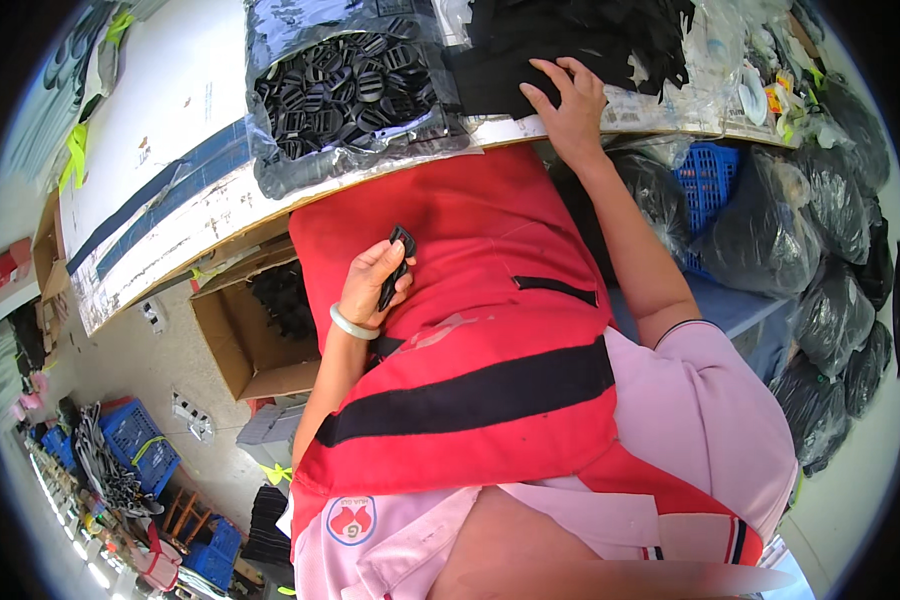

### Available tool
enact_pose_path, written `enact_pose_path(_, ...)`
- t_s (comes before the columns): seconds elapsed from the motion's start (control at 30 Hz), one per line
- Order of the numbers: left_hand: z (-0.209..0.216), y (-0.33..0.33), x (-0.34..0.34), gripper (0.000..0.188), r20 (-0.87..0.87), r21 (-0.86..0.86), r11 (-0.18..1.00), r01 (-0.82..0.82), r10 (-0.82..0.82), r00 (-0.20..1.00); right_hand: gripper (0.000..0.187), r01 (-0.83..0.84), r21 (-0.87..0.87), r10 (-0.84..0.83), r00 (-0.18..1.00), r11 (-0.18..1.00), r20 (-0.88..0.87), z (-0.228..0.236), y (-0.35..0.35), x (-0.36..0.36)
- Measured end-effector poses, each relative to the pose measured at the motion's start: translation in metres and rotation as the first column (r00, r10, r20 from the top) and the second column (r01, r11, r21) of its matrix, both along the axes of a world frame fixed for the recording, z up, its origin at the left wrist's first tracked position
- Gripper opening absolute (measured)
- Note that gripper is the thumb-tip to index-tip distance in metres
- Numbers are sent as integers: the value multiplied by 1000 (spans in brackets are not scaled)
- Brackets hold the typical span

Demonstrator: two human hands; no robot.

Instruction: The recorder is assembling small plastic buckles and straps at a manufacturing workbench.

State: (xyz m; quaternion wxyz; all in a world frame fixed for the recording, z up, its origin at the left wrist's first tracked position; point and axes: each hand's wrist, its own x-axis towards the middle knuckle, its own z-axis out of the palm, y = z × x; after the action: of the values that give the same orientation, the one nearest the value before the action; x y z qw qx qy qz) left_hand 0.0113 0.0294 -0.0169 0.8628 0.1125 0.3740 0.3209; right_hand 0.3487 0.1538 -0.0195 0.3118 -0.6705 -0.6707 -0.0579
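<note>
Head view: your left hand (374, 277) grasps an apparent black buckle (402, 240), your right hand (572, 112) spreads fingers over black fabric (525, 50); bagged buckles (340, 85) seemingly remain, finished pieces unclear

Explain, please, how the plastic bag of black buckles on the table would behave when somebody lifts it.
The bag would probably sag, because its clear film looks thin and wrinkled. The buckles may slide about, since they lie loosely jumbled. The load might feel rather heavy, as the pieces are many.
</note>
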Motion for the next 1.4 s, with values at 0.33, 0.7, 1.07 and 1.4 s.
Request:
enact_pose_path(0.33, 24, 13, 3, 13, -469, 281, 945, 169, -19, 883, 23, -316, 66, 304, 942, 947, 141, 29, 54, -21)
enact_pose_path(0.7, 20, 4, -6, 12, -460, 275, 955, 108, 32, 887, 11, -462, 36, 446, 870, 886, 209, 67, 57, -29)
enact_pose_path(1.07, 14, 7, 8, 10, -440, 290, 940, 179, -35, 897, 17, -624, -413, 534, 781, 663, -323, 37, 39, -19)
enact_pose_path(1.4, 6, -2, 10, 12, -438, 285, 938, 197, -56, 897, 17, -643, -351, 519, 761, 681, -388, 31, 32, -20)
